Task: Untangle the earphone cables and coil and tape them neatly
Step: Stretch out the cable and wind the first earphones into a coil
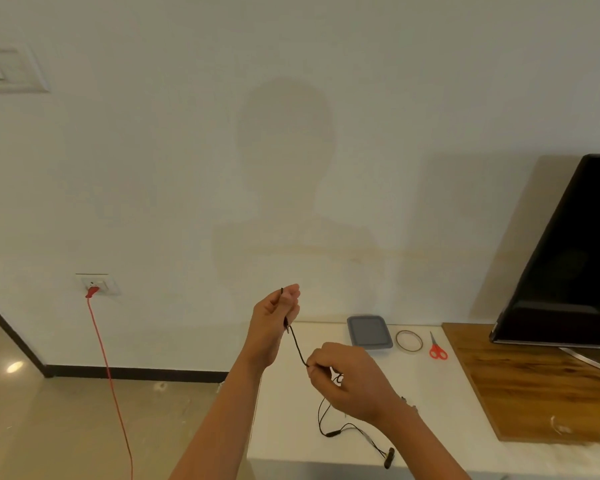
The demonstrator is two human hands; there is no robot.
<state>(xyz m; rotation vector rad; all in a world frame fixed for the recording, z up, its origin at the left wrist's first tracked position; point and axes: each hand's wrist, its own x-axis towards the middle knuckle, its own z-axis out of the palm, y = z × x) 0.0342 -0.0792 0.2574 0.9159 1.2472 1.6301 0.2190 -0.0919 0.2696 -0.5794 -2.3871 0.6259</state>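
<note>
A pale wall [153, 168] filled most of what we saw, with a dark television [568, 254] leaning in at the right on a wooden board [534, 393]. The board lay on the white counter [430, 393]. A red cord [108, 375] hung from a wall socket [97, 284] down toward the floor at the left.

Our left hand [274, 323] was raised above the counter's left edge, its grip curled closed around one end of the black earphone cable [297, 344], a short tip poking out above the fingers. Our right hand [343, 379] sat lower and to the right, its grip pinching the same cable between thumb and fingertips, so a short length ran straight between the two hands. From the right hand the rest of the cable hung down in loose strands onto the counter, ending in the earbuds [388, 457] near the front edge.

At the back of the counter stood a grey lidded container [369, 330], then a tape roll [409, 351] just beside it, then red-handled scissors [438, 349].
</note>
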